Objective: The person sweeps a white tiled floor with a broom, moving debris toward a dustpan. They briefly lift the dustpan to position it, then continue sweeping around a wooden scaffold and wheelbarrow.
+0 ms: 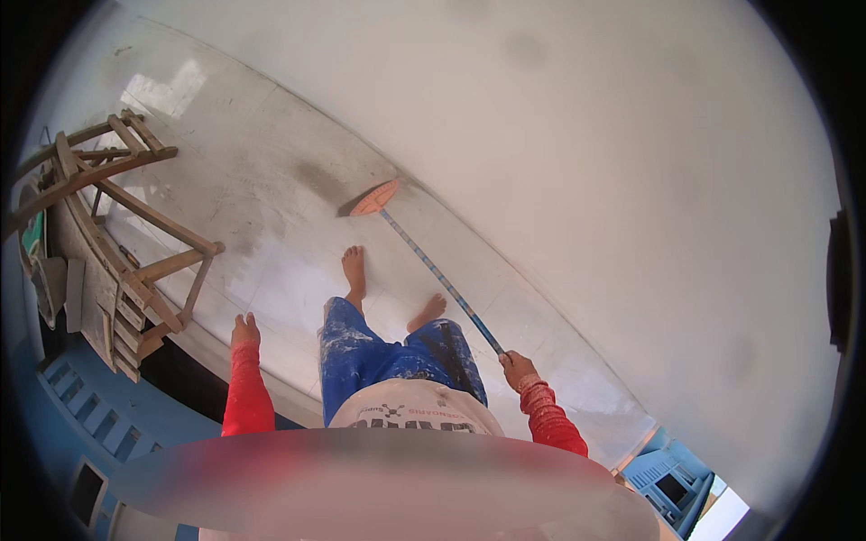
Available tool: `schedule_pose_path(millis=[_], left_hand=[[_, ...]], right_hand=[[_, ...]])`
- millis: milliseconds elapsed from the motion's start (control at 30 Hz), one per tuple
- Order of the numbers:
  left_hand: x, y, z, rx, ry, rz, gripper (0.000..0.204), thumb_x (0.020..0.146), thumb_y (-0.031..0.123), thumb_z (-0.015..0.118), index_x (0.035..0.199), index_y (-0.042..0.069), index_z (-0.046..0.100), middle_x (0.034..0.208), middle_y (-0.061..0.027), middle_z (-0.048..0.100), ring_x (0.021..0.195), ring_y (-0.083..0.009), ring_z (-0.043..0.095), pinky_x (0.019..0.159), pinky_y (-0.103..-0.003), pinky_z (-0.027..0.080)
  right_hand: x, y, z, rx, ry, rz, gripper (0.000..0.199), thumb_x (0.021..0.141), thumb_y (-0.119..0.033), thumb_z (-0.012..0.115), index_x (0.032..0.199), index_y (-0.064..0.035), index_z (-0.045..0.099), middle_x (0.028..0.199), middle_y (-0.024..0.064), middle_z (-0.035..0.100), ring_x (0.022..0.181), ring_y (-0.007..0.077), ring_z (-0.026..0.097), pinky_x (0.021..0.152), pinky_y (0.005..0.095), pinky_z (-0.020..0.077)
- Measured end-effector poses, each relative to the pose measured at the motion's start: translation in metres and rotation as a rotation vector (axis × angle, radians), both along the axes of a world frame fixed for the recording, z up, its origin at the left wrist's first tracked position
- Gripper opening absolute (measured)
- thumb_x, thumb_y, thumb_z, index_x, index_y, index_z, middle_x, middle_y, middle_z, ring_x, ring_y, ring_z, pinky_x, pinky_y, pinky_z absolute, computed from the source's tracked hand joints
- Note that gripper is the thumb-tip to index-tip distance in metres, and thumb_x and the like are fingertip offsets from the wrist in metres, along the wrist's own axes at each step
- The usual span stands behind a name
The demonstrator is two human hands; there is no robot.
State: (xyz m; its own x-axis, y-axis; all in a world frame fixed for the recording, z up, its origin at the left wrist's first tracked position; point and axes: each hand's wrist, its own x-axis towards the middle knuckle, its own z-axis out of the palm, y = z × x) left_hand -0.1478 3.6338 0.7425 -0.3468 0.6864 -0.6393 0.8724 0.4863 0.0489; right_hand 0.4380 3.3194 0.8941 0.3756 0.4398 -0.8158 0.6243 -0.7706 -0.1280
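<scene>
My right hand [517, 368] is closed around the upper end of a broom's handle [442, 281], which is striped blue and slants away to the far left. The orange broom head [375, 197] rests on the pale floor near the foot of the wall, dark bristles facing left. A greyish patch of dust [323, 183] lies just beyond the bristles. My left hand [244, 330] hangs at my side, empty, with fingers loosely stretched out and touching nothing. Red sleeves cover both forearms.
A white wall [613, 198] rises along the right. Wooden trestles [149, 216] stand at the left, beside boards and a bucket-like container [50, 288]. My bare feet [354, 270] are on the tiled floor [244, 198], short of the broom head. Blue walls [108, 410] show at the lower left.
</scene>
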Motion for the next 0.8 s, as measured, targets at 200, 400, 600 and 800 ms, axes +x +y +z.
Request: schedule_pose_path(millis=[200, 400, 600, 800], left_hand=[[0.053, -0.134, -0.033, -0.154, -0.057, 0.010, 0.058, 0.095, 0.049, 0.044, 0.119, -0.001, 0.061, 0.115, -0.0281, 0.063, 0.112, -0.0415, 0.059, 0.098, -0.047, 0.045], [0.241, -0.233, -0.072, -0.471, -0.039, -0.064, 0.084, 0.087, 0.061, 0.053, 0.143, 0.003, 0.030, 0.134, -0.0290, 0.048, 0.122, -0.0431, 0.052, 0.104, -0.045, 0.041], [0.305, -0.296, -0.110, -0.670, 0.073, -0.068, 0.106, 0.081, 0.064, 0.058, 0.152, 0.004, 0.007, 0.141, -0.0288, 0.040, 0.120, -0.0445, 0.054, 0.099, -0.046, 0.046], [0.320, -0.324, -0.134, -0.681, 0.059, -0.032, 0.100, 0.081, 0.065, 0.056, 0.152, 0.008, 0.014, 0.138, -0.0293, 0.043, 0.119, -0.0443, 0.054, 0.099, -0.050, 0.045]], right_hand=[[0.072, -0.114, -0.014, -0.314, -0.208, 0.168, 0.041, 0.100, -0.044, 0.036, 0.102, -0.0071, 0.055, 0.083, 0.0234, 0.068, 0.081, 0.0426, 0.066, 0.074, 0.0543, 0.0514], [0.207, -0.205, -0.145, -0.271, -0.248, 0.305, 0.034, 0.100, -0.040, 0.041, 0.096, -0.0073, 0.050, 0.074, 0.0188, 0.067, 0.071, 0.0410, 0.065, 0.064, 0.0523, 0.0511], [0.256, -0.234, -0.209, -0.255, -0.244, 0.363, 0.033, 0.100, -0.039, 0.042, 0.096, -0.0072, 0.049, 0.071, 0.0192, 0.065, 0.067, 0.0415, 0.064, 0.061, 0.0518, 0.0492], [0.270, -0.237, -0.232, -0.377, -0.185, 0.156, 0.049, 0.100, -0.046, 0.036, 0.110, -0.0045, 0.059, 0.102, 0.0232, 0.066, 0.100, 0.0410, 0.061, 0.086, 0.0494, 0.0494]])
